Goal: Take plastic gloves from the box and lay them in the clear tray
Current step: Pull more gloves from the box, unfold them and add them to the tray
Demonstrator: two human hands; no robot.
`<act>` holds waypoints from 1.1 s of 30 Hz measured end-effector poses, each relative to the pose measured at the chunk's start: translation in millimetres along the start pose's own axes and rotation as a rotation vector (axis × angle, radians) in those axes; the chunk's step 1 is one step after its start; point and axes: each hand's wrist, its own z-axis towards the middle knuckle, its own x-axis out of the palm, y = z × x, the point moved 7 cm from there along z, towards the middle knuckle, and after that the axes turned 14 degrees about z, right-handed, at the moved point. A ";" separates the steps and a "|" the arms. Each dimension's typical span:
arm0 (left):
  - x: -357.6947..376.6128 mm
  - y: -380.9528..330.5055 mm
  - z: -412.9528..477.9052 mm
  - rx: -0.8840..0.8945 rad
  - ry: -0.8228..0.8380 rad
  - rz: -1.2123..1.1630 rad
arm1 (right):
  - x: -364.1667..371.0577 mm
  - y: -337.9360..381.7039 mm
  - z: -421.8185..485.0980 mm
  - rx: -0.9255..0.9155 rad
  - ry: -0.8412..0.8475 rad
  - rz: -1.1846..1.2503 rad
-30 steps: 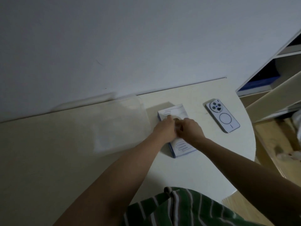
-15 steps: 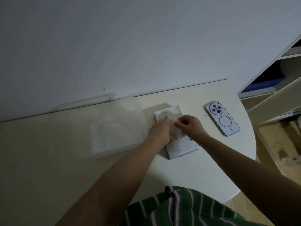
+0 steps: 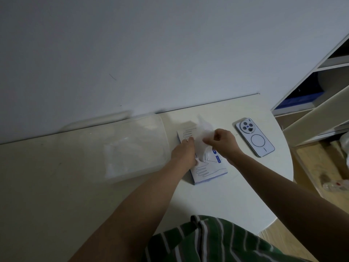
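A flat glove box (image 3: pixel 203 163) lay on the white table (image 3: pixel 217 201). A thin plastic glove (image 3: pixel 203 138), partly drawn out above the box, was pinched by the closed right hand (image 3: pixel 222 142). The box was pressed down by the flattened, unclenched left hand (image 3: pixel 186 152). The clear tray (image 3: pixel 117 148) stood just left of the box; a phone (image 3: pixel 254 138) lay to its right.
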 end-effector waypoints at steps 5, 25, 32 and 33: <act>0.7 0.0 0.0 0.005 0.004 0.014 | -19.1 -3.8 -4.3 0.020 -0.072 0.037; 2.2 -2.2 0.6 0.012 -0.006 0.092 | -37.2 37.7 -15.9 -0.226 -0.212 0.439; 6.0 -2.7 3.2 0.023 0.000 0.149 | -45.7 50.7 -20.8 -0.188 -0.287 0.618; 6.3 -2.7 3.3 0.022 0.005 0.161 | -50.4 54.9 -22.0 -0.185 -0.307 0.686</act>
